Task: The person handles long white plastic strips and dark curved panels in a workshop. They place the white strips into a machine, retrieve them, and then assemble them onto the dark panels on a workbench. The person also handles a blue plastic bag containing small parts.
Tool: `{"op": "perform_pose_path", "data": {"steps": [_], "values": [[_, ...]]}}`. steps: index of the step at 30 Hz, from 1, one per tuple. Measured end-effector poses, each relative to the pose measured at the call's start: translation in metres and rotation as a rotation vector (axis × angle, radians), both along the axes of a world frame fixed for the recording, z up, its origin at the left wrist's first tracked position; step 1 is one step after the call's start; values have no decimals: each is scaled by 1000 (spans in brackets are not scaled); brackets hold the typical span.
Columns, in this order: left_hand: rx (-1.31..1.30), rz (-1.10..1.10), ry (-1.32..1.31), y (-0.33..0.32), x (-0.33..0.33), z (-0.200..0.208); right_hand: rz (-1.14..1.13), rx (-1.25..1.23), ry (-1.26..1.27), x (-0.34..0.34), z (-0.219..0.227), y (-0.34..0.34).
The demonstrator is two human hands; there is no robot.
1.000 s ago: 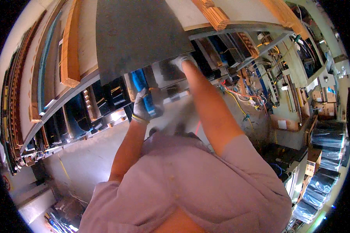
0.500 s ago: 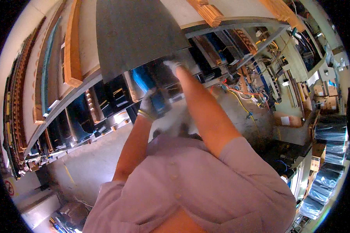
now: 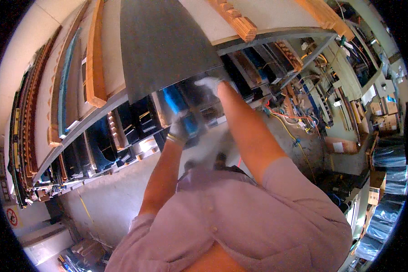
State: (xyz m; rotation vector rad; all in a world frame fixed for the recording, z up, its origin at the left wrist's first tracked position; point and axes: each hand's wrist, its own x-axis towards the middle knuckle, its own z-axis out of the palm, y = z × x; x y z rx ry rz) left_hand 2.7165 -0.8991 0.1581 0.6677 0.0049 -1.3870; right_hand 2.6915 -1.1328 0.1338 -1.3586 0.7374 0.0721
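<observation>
Blue panel among racked boards.

the right hand is half hidden under the grey sheet, its grip unclear. the left hand covers part of the blue piece. shelf contents are too dark and small to tell.

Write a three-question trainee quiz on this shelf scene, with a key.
1. True or false: both hands wear light work gloves.
2. Which hand grips the blue-wrapped flat panel standing on edge in the long metal rack? A left B right
3. What hangs above the hands? The large dark grey ___.

Key: 1 true: left hand, right hand. 2 A. 3 sheet.
</observation>
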Motion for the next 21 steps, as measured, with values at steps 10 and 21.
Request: {"op": "perform_pose_path", "data": {"steps": [10, 21], "values": [[-44, 50, -44, 26, -5, 11, -57, 100, 47, -91, -82, -22], [23, -70, 0, 25, -31, 10, -205, 80, 181, -157, 17, 63]]}}
